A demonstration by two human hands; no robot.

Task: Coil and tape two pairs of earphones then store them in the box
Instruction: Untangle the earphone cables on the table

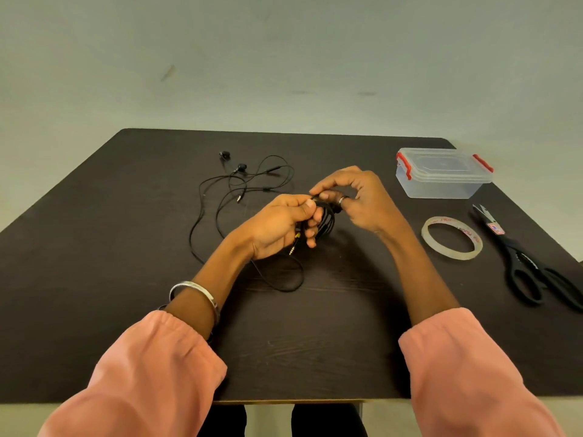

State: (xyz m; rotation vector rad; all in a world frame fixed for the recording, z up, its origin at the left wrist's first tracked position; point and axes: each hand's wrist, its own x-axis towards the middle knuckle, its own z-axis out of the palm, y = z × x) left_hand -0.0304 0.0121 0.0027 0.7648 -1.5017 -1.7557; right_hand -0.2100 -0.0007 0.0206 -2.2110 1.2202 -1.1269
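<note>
My left hand (280, 227) is shut on a coil of black earphone cable (326, 220) wound around its fingers, above the table's middle. A loose loop of that cable (284, 272) trails onto the table below, and its jack plug hangs by the palm. My right hand (356, 197) pinches the cable at the top of the coil. A second pair of black earphones (246, 181) lies uncoiled on the table behind and to the left. The clear plastic box (441, 173) with red clips stands at the back right, lid on. A roll of clear tape (451, 237) lies flat at the right.
Black scissors (533, 266) lie near the right edge, beside the tape. The dark wooden table (315, 342) has its front edge close to me. A pale wall rises behind its far edge.
</note>
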